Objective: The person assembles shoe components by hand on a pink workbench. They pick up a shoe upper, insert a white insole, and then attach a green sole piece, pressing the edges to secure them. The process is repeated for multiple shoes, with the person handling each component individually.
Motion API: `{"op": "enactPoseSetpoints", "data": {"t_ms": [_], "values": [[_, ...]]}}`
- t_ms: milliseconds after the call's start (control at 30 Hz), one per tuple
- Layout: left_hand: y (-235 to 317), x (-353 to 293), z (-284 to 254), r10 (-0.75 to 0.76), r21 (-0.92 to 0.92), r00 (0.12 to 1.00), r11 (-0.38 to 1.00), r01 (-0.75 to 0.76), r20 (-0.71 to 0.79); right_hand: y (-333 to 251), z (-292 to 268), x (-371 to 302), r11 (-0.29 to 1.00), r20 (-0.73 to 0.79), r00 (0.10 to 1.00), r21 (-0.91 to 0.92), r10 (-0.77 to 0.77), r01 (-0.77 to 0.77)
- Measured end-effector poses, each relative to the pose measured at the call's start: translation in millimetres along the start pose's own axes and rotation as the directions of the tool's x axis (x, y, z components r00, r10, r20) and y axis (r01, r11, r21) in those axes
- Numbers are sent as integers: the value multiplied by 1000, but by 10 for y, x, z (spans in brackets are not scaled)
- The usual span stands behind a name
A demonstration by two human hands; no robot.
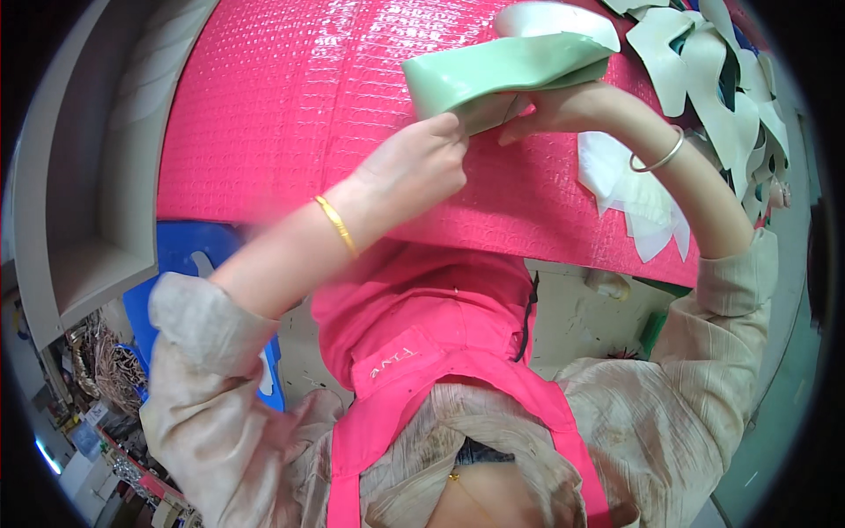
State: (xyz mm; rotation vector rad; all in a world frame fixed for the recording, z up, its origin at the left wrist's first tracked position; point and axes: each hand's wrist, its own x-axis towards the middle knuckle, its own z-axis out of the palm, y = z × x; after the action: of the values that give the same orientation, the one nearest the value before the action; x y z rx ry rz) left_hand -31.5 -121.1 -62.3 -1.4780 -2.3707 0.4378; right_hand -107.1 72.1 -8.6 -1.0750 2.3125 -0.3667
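A glossy pale green piece of leather-like sheet (502, 69), folded over into a band, is held above the pink table covering. My left hand (418, 167), with a gold bracelet at the wrist, is closed in a pinch on its lower left corner. My right hand (563, 110), wearing a silver bangle, grips it from below on the right; its thumb shows, while the other fingers are partly hidden behind the piece. Just beyond lies a white rounded piece (559, 19). Thin white translucent sheets (629, 189) lie on the table by my right wrist.
Several pale green cut pieces (704, 70) are heaped at the far right of the pink-covered table (264, 132). A grey open-fronted shelf or box (97, 176) stands along the left side. Below it is a blue plastic stool or chair (189, 246), beside cluttered goods on the floor.
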Motion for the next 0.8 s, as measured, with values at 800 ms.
{"op": "enactPoseSetpoints", "data": {"t_ms": [800], "values": [[319, -150, 183, -550, -370, 822, 802, 469, -149, 11, 355, 437, 972, -232, 961, -215, -148, 97]]}}
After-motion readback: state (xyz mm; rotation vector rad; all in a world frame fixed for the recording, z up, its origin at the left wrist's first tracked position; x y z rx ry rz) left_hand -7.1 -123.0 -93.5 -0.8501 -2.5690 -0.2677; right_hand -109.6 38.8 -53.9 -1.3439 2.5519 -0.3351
